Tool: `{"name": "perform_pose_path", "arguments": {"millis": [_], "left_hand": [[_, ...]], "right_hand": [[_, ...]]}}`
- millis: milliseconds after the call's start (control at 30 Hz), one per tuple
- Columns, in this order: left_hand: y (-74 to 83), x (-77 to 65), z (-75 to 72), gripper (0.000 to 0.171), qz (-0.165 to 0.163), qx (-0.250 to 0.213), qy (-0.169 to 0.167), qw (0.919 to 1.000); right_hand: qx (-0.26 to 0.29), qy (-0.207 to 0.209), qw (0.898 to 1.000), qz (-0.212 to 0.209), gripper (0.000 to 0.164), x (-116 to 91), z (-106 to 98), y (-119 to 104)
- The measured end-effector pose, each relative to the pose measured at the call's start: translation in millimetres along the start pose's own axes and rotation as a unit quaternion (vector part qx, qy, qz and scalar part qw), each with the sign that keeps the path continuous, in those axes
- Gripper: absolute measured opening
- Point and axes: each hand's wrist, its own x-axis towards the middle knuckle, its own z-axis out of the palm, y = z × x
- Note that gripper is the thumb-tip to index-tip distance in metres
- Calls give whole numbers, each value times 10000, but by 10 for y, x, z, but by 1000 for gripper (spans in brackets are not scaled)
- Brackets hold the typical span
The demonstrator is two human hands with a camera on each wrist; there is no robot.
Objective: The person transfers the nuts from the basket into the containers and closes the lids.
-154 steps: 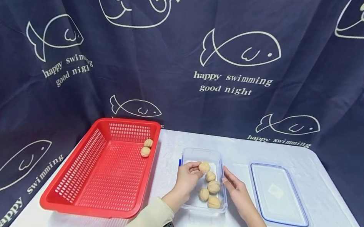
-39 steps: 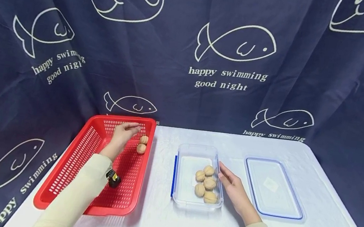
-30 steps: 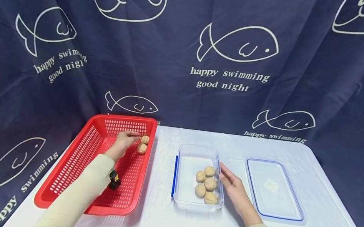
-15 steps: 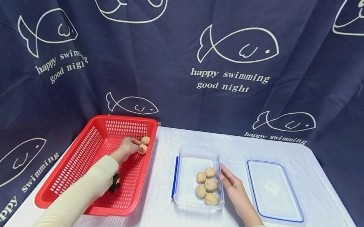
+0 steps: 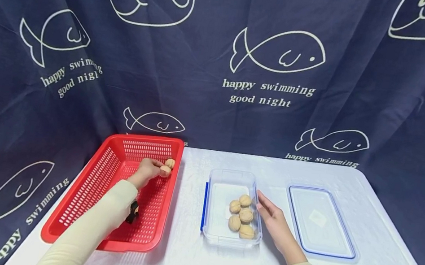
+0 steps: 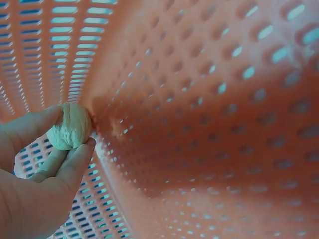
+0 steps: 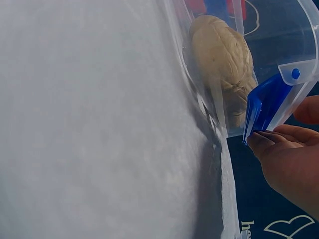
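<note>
One red basket [image 5: 165, 207] sits on the left of the white surface [image 5: 194, 261]. My left grip [image 5: 146, 171] is down inside it, thumb and fingers pinched on a walnut [image 6: 70, 127] near the basket's right wall. Just behind it, another walnut [image 5: 169, 162] sits close to that wall; I cannot tell if the two touch, or if mine is off the basket floor. To do this bit well, I think I should hold the nut by its fat middle, snug but not too hard, because a round shell could roll out. I should lift it straight up, so it does not bump the other nut or the wall. Next comes the clear box [image 5: 218, 238], with five walnuts [image 5: 246, 215] bunched mostly toward its right side. My right grip [image 5: 274, 220] is at that side, its fingers touching the blue clip [image 7: 266, 104], the thumb apart, so it is not clamped on anything. A light touch there should be best, so the box does not tip. Farthest right, the lid [image 5: 322, 222] lies flat, apart from the box.
</note>
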Motion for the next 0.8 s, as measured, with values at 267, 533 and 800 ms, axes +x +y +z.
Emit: {"name": "perform_pose_path", "arguments": {"millis": [267, 533, 800], "left_hand": [[71, -24, -147, 37, 101, -382, 222, 9990], [253, -122, -260, 38, 277, -761, 402, 9959], [467, -285, -326, 40, 374, -1357, 317, 9895]], "right_hand": [[22, 6, 10000, 21, 51, -6, 6, -8], [-46, -2, 10000, 50, 51, 0, 6, -23], [-65, 23, 10000, 57, 51, 1, 9, -24]]}}
